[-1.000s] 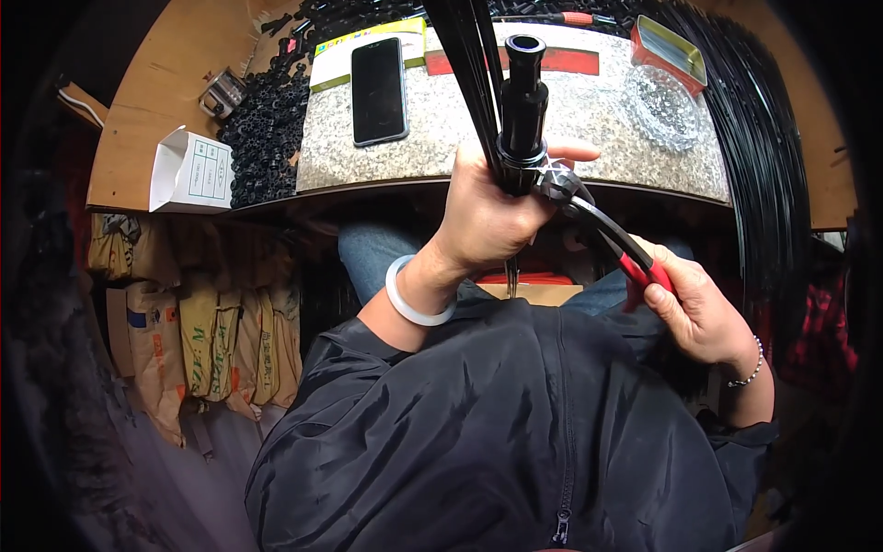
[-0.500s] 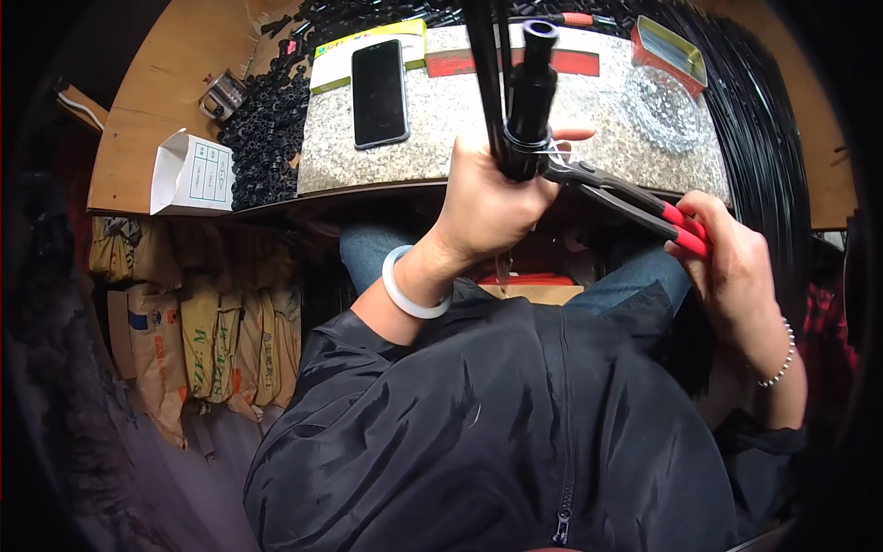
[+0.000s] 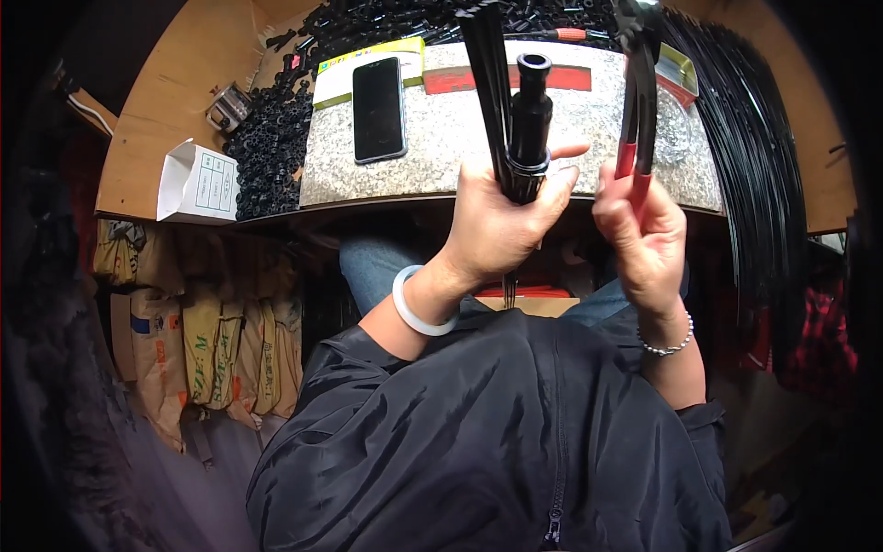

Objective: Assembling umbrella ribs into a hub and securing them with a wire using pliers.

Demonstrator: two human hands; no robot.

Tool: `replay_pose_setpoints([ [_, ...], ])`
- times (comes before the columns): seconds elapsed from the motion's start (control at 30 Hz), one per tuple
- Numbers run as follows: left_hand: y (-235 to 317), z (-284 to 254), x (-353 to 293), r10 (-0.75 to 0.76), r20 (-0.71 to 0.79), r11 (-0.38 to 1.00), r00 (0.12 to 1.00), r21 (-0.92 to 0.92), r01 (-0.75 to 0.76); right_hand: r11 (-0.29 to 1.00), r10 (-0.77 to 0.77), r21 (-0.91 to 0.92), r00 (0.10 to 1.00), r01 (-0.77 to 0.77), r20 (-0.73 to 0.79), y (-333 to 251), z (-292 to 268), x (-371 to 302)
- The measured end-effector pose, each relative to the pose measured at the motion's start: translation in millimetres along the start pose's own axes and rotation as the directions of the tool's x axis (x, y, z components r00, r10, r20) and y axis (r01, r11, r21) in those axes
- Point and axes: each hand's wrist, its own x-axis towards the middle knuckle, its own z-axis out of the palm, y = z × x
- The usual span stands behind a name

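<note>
My left hand (image 3: 497, 225) is closed around a bundle of thin black rods (image 3: 487, 78) and a shiny black stepped tube (image 3: 530, 120) with an open, flared top. Both stand upright in the fist. A thin ring of wire (image 3: 527, 167) circles the tube just above the thumb. My right hand (image 3: 644, 235) grips the red handles of a pair of pliers (image 3: 642, 110), whose dark head points away from me, apart from the tube. The plier head is slightly blurred, so I cannot tell whether its jaws meet.
A speckled stone slab (image 3: 428, 138) bears a phone (image 3: 379, 110), a yellow-white box (image 3: 333, 78) and a red strip (image 3: 570, 78). Left lie small black parts (image 3: 267, 147), a white carton (image 3: 198, 184) and a metal mug (image 3: 228, 108). Long black rods (image 3: 745, 156) hang over the right edge.
My right hand has brought the pliers away from the wire ring and swung them upright, moving in toward the middle. My left hand keeps its hold, slightly lower in the picture.
</note>
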Motion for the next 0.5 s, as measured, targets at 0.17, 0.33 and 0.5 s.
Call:
replay_pose_setpoints([
  [0.17, -13, 7, -3, 0.040, 0.032, 0.989, 0.999, -0.145, -0.035, 0.993, -0.003, -0.114, 0.997, -0.005, -0.071, -7, 24, 4],
  [0.33, -15, 6, -5, 0.111, 0.058, 0.992, 0.992, -0.058, -0.108, 0.962, -0.203, -0.201, 0.977, 0.187, -0.064, -4, 22, 7],
  [0.5, 9, -1, -5, 0.136, 0.172, 0.964, 0.976, 0.204, -0.170, 0.957, -0.201, -0.220, 0.979, 0.187, -0.040, -6, 19, 3],
])
